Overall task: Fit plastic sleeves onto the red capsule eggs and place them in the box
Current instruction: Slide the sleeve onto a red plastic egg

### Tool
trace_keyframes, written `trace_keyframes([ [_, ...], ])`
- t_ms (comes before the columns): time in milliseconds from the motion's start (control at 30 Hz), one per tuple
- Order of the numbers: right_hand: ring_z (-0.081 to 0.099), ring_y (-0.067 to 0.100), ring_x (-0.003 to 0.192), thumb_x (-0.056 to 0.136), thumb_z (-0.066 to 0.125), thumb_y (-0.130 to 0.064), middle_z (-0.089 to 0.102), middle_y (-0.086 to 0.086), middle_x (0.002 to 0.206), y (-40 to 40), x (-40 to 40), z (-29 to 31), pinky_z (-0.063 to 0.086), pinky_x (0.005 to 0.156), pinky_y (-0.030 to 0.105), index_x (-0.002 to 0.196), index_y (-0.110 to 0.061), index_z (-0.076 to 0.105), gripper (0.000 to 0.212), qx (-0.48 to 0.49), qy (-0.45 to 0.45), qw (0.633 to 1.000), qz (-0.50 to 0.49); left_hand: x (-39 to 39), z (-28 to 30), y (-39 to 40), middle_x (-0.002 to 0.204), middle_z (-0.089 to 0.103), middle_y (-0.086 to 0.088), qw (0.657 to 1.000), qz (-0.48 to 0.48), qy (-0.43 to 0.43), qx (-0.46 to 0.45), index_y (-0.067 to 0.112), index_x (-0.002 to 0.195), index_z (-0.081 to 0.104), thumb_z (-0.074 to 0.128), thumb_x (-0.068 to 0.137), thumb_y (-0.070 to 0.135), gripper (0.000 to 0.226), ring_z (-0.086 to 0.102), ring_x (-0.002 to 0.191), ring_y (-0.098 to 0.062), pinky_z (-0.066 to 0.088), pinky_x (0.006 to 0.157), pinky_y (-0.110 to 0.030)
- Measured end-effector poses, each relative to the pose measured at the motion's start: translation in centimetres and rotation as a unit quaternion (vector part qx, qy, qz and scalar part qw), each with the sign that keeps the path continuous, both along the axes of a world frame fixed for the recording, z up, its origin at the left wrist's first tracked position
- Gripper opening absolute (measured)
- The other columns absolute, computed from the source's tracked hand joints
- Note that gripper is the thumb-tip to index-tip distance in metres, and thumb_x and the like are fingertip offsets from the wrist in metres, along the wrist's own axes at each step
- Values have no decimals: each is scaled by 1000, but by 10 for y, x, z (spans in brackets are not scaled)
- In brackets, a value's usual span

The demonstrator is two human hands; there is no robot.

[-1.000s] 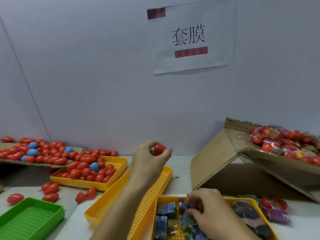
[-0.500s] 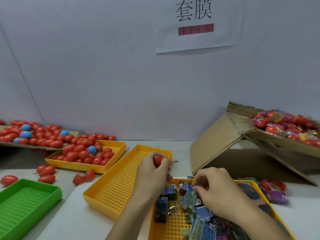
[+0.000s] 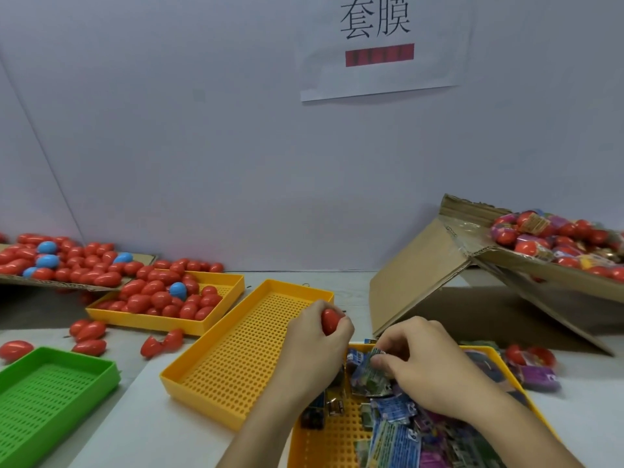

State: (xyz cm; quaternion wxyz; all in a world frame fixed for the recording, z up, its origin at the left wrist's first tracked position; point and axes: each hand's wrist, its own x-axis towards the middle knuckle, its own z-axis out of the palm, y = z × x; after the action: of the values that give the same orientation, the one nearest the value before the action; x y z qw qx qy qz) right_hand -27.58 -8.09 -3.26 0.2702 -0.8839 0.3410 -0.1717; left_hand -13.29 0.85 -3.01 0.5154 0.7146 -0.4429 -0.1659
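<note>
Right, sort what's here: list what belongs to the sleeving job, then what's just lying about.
Job:
left hand gripping a red egg
right hand pinching a sleeve
sleeve tray
box
egg tray

Lying about:
green tray
empty yellow tray
wall sign

A plain pale-grey wall [image 3: 236,146] fills the view; a printed paper sign [image 3: 381,45] hangs at twelve o'clock above the whitish tabletop [image 3: 354,285].

Egg tray [image 3: 223,309] left, sleeve tray [image 3: 337,440] near, box [image 3: 422,275] right.
</note>
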Motion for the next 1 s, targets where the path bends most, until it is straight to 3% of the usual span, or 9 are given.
trace_keyframes([
  [67, 60, 6, 84, 93, 65, -41, 66, -10, 87, -1, -2, 0, 50, 74, 26, 85, -29, 74, 17, 0, 3, 1000, 16, -1, -1, 0, 84, 64, -8, 1000, -5, -12, 0, 24, 91, 59, 57, 95, 25, 5, 57, 63, -16, 52, 59, -30],
  [167, 59, 12, 70, 97, 58, -38, 65, 0, 70, -1, -2, 1, 50, 65, 32, 79, -19, 73, 31, -11, 14, 999, 44, -2, -2, -1, 82, 61, -2, 999, -12, -34, 4, 26, 92, 57, 54, 98, 26, 6, 56, 64, -14, 49, 57, -25],
  [267, 55, 20, 70, 98, 55, -35, 63, 8, 74, -2, -1, 1, 49, 62, 34, 83, -11, 71, 33, -24, -4, 998, 49, -2, -4, -1, 81, 60, -1, 999, -16, -43, 6, 26, 92, 56, 53, 98, 26, 7, 56, 64, -14, 49, 57, -25],
  [367, 58, 13, 78, 97, 58, -35, 64, -2, 73, -3, -2, 1, 51, 65, 32, 74, -22, 72, 30, -31, -38, 998, 38, -1, -2, -1, 81, 61, -3, 999, -16, -32, 5, 26, 92, 57, 54, 97, 24, 6, 55, 64, -15, 48, 55, -25],
  [500, 60, -5, 83, 94, 64, -36, 68, -20, 85, -7, -5, 4, 48, 66, 13, 94, -37, 76, 12, -27, -79, 996, 6, -2, 1, 0, 89, 66, -3, 999, -27, -35, 20, 31, 96, 60, 54, 95, 22, 12, 61, 69, -15, 52, 58, -24],
  [567, 60, -6, 77, 91, 68, -34, 67, -18, 84, -9, -7, 5, 46, 63, 10, 92, -41, 71, 8, -23, -112, 993, -24, -4, 1, 1, 85, 66, -1, 997, -58, -37, 29, 34, 97, 62, 53, 93, 18, 18, 60, 65, -13, 52, 60, -29],
  [700, 66, 3, 66, 87, 74, -30, 71, -8, 73, -8, -8, 9, 57, 68, 24, 85, -35, 68, 8, 32, -137, 990, -25, -8, 3, 3, 65, 54, 7, 993, -101, -62, 25, 35, 96, 62, 55, 91, 18, 19, 50, 52, -3, 44, 51, -24],
  [800, 68, 2, 67, 90, 70, -31, 73, -14, 75, -7, -8, 12, 53, 65, 17, 81, -33, 72, 9, 54, -133, 990, 13, -7, 5, 4, 72, 64, 8, 989, -102, -100, 34, 33, 93, 66, 67, 90, 34, 3, 65, 65, -7, 56, 62, -26],
  [1000, 65, -3, 77, 89, 71, -31, 72, -19, 79, -9, -11, 10, 47, 64, 12, 78, -32, 74, 11, 61, -168, 984, -10, -7, 7, 4, 81, 70, 1, 987, -94, -111, 63, 25, 83, 72, 71, 87, 44, 19, 69, 73, -14, 58, 68, -36],
])
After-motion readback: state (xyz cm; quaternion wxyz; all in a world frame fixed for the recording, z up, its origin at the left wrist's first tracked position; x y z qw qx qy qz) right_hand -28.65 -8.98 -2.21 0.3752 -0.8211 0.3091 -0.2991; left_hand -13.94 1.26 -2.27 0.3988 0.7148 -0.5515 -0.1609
